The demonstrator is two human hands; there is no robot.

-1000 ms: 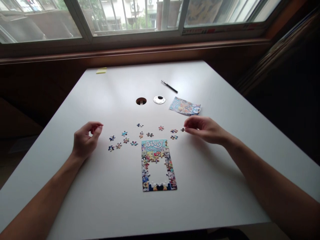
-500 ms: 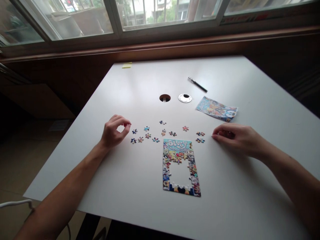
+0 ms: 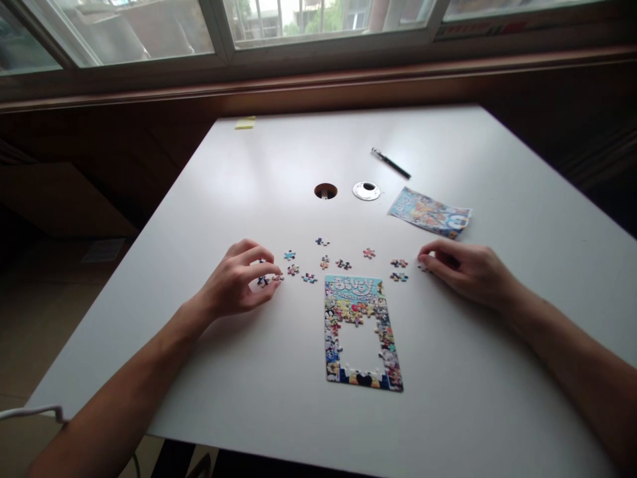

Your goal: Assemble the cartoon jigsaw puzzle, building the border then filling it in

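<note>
My left hand (image 3: 245, 277) reaches over the left end of the loose jigsaw pieces, its fingers curved and apart. Between its thumb and fingertips lies a puzzle piece (image 3: 277, 277), with a dark piece (image 3: 262, 282) partly hidden by the fingers. My right hand (image 3: 455, 264) rests on the table with thumb and forefinger pinched on a small puzzle piece (image 3: 423, 268), mostly covered. Nearer me lies a partly filled jigsaw puzzle (image 3: 363, 380), its border and upper rows in place around a white gap. Several loose pieces, among them a reddish one (image 3: 369, 253), lie beyond it.
A creased picture sheet (image 3: 430, 212) lies at the right, beyond the pieces. Farther back are a black pen (image 3: 391, 163), a round metal cover (image 3: 367, 191) and an open cable hole (image 3: 326, 191) in the white table (image 3: 279, 405). A yellow sticky note (image 3: 245, 123) marks the far edge.
My left hand has moved right and its fingers have spread over the leftmost pieces. My right hand has barely shifted, and more of a piece shows at its fingertips. The view has tilted slightly.
</note>
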